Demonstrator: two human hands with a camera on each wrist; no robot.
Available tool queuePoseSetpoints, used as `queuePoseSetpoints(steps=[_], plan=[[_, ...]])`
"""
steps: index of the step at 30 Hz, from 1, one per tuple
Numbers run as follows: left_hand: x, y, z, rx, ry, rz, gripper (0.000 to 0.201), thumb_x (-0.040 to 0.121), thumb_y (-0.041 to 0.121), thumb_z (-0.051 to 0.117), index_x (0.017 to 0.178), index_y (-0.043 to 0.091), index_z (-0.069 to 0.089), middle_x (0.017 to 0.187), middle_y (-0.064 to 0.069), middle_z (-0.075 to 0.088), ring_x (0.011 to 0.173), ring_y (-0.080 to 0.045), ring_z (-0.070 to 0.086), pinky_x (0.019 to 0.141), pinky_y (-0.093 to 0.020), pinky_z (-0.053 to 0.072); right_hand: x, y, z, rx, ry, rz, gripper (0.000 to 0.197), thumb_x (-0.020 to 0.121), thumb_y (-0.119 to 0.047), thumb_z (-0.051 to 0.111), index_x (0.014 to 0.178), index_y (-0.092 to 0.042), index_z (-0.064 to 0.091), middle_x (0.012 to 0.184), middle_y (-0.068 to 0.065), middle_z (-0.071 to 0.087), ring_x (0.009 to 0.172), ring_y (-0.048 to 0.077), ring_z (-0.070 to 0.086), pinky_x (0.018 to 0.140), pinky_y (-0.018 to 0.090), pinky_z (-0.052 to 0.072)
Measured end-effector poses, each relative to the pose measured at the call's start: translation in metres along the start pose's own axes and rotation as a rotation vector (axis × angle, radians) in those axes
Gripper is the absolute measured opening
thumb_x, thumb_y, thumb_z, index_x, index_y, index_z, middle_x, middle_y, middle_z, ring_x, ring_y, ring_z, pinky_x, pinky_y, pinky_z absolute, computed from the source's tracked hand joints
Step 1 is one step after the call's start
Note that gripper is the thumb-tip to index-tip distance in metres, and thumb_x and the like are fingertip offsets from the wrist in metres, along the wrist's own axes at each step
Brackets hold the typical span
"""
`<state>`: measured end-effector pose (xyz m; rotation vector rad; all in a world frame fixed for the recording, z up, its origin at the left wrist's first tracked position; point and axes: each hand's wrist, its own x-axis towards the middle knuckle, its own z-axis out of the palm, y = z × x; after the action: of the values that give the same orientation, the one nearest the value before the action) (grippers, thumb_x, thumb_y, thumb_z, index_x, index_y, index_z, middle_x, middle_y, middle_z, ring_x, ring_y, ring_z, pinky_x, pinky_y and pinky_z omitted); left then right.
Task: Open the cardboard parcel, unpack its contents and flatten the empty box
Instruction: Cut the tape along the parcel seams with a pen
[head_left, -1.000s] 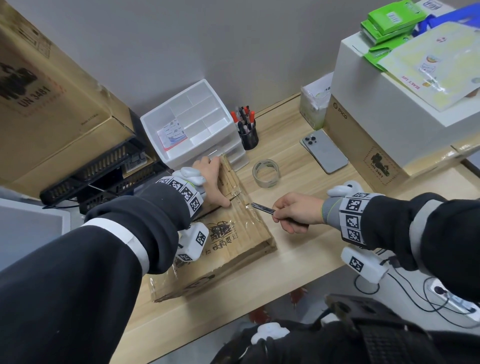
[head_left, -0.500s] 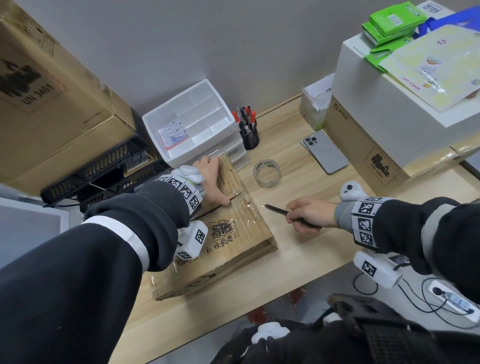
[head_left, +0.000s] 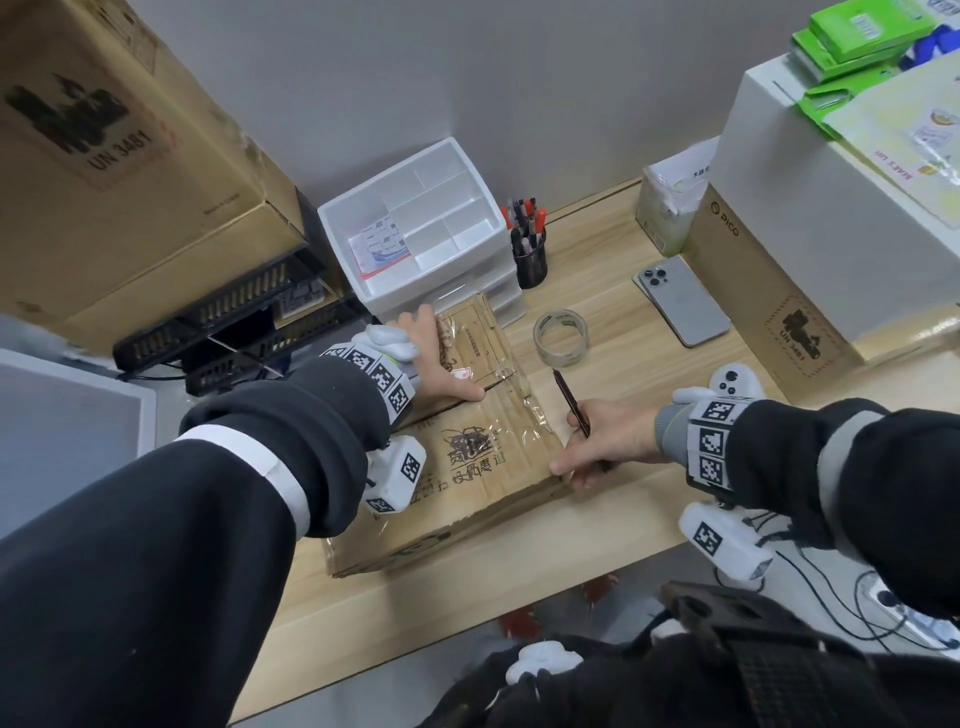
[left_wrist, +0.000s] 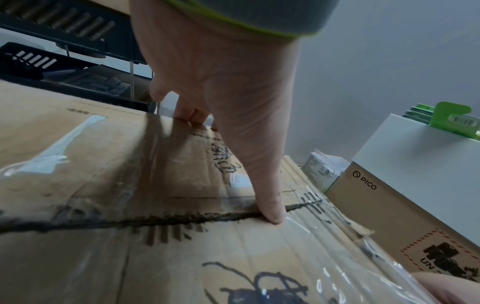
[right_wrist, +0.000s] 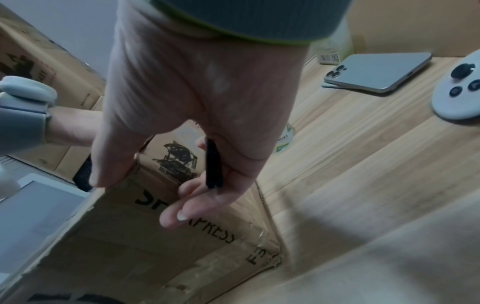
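The pale wood-grain desk (head_left: 613, 270) runs under both hands, its laminate streaked lengthwise. On it, directly beneath the left hand and touching the right, lies the cardboard parcel (head_left: 483, 467): a low, flat brown box, corrugated and creased, with dark ink drawing and lettering on top and wrinkled, glossy clear tape (left_wrist: 324, 230) across the lid. Its flaps are still down, with a dark ragged seam across the top.

Beyond the left hand stands a white plastic organizer (head_left: 421, 228), boxy, with square compartments on top. To the right of the right hand lies a grey phone (head_left: 680, 300), smooth and rounded at the corners, face down. Between the hands, further from the person, sits a tape roll (head_left: 561, 336), a clear ring lying flat.

The left hand (head_left: 439, 364) presses palm down on the far half of the lid, fingers reaching over the far edge and thumb stretched straight, its tip on the seam. The right hand (head_left: 605, 441) is at the parcel's right near corner, thumb on the top edge, fingers loosely curled round a slim black utility knife (head_left: 571, 402), a narrow stick that juts out from the hand away from the person.
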<state>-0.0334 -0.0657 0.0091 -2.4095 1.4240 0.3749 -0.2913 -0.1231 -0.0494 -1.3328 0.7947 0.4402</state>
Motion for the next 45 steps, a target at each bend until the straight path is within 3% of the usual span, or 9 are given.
queuePoseSetpoints(steps=[7, 14, 20, 24, 30, 34, 36, 41, 45], plan=[[-0.009, -0.004, -0.001, -0.014, 0.003, 0.003, 0.121, 0.021, 0.101, 0.052, 0.109, 0.02, 0.037, 0.097, -0.004, 0.056, 0.082, -0.025, 0.058, 0.081, -0.044, 0.053, 0.0, -0.012, -0.006, -0.069, 0.0, 0.006, 0.073, 0.074, -0.018, 0.085, 0.123, -0.007, 0.032, 0.084, 0.018, 0.075, 0.062, 0.021, 0.069, 0.058, 0.026, 0.052], [-0.022, -0.016, -0.006, 0.047, -0.058, -0.075, 0.123, 0.023, 0.104, 0.048, 0.109, 0.016, 0.039, 0.083, -0.003, 0.056, 0.08, -0.026, 0.059, 0.083, -0.044, 0.053, 0.009, -0.017, -0.016, -0.122, 0.043, -0.008, 0.056, 0.076, -0.023, 0.084, 0.087, -0.017, 0.03, 0.078, 0.015, 0.074, 0.065, 0.029, 0.071, 0.048, 0.027, 0.042], [-0.035, -0.025, -0.003, -0.013, -0.099, -0.202, 0.13, 0.038, 0.097, 0.061, 0.128, 0.007, 0.041, 0.104, -0.009, 0.06, 0.094, -0.029, 0.06, 0.085, -0.041, 0.052, 0.019, -0.026, -0.02, -0.03, 0.068, -0.068, 0.048, 0.083, -0.015, 0.078, 0.076, -0.02, 0.031, 0.081, 0.026, 0.073, 0.078, 0.033, 0.075, 0.046, 0.024, 0.049], [-0.04, -0.041, 0.002, -0.081, -0.106, -0.258, 0.138, 0.031, 0.102, 0.052, 0.13, 0.007, 0.042, 0.11, -0.01, 0.062, 0.096, -0.031, 0.062, 0.088, -0.043, 0.053, 0.03, -0.041, -0.018, 0.026, 0.112, -0.098, 0.048, 0.083, -0.01, 0.077, 0.073, -0.02, 0.031, 0.063, 0.009, 0.07, 0.068, 0.022, 0.075, 0.046, 0.019, 0.053], [-0.049, -0.054, 0.001, 0.008, -0.125, -0.279, 0.114, 0.06, 0.095, 0.054, 0.131, 0.006, 0.054, 0.114, -0.01, 0.066, 0.102, -0.028, 0.064, 0.087, -0.034, 0.052, 0.04, -0.06, -0.012, 0.058, 0.234, -0.143, 0.032, 0.084, -0.013, 0.076, 0.077, -0.01, 0.045, 0.094, 0.031, 0.07, 0.084, 0.036, 0.069, 0.073, 0.035, 0.059], [-0.051, -0.058, 0.008, -0.069, -0.181, -0.286, 0.094, 0.077, 0.083, 0.054, 0.133, 0.007, 0.057, 0.128, -0.011, 0.064, 0.114, -0.028, 0.061, 0.096, -0.032, 0.046, 0.049, -0.065, -0.011, 0.109, 0.306, -0.191, 0.036, 0.082, -0.018, 0.079, 0.08, -0.013, 0.043, 0.088, 0.029, 0.07, 0.078, 0.032, 0.071, 0.071, 0.035, 0.06], [-0.046, -0.067, 0.014, -0.094, -0.231, -0.288, 0.09, 0.08, 0.082, 0.052, 0.129, 0.008, 0.061, 0.125, -0.01, 0.064, 0.11, -0.026, 0.059, 0.09, -0.031, 0.041, 0.055, -0.066, -0.011, 0.127, 0.381, -0.235, 0.046, 0.081, -0.02, 0.08, 0.075, -0.019, 0.034, 0.078, 0.021, 0.069, 0.076, 0.032, 0.072, 0.067, 0.033, 0.058], [-0.037, -0.087, 0.029, -0.056, -0.275, -0.306, 0.104, 0.041, 0.107, 0.039, 0.097, 0.023, 0.066, 0.098, 0.001, 0.067, 0.096, -0.021, 0.063, 0.092, -0.035, 0.049, 0.061, -0.075, -0.005, 0.09, 0.532, -0.325, 0.049, 0.083, -0.023, 0.076, 0.07, -0.021, 0.029, 0.063, 0.005, 0.055, 0.074, 0.026, 0.069, 0.07, 0.036, 0.058], [-0.041, -0.098, 0.017, -0.042, -0.325, -0.285, 0.076, 0.049, 0.099, 0.052, 0.073, 0.027, 0.051, 0.079, 0.006, 0.055, 0.07, -0.009, 0.048, 0.071, -0.029, 0.042, 0.059, -0.08, -0.004, 0.047, 0.534, -0.286, 0.047, 0.08, -0.033, 0.078, 0.078, -0.021, 0.033, 0.079, 0.006, 0.066, 0.08, 0.02, 0.073, 0.046, 0.014, 0.047]])
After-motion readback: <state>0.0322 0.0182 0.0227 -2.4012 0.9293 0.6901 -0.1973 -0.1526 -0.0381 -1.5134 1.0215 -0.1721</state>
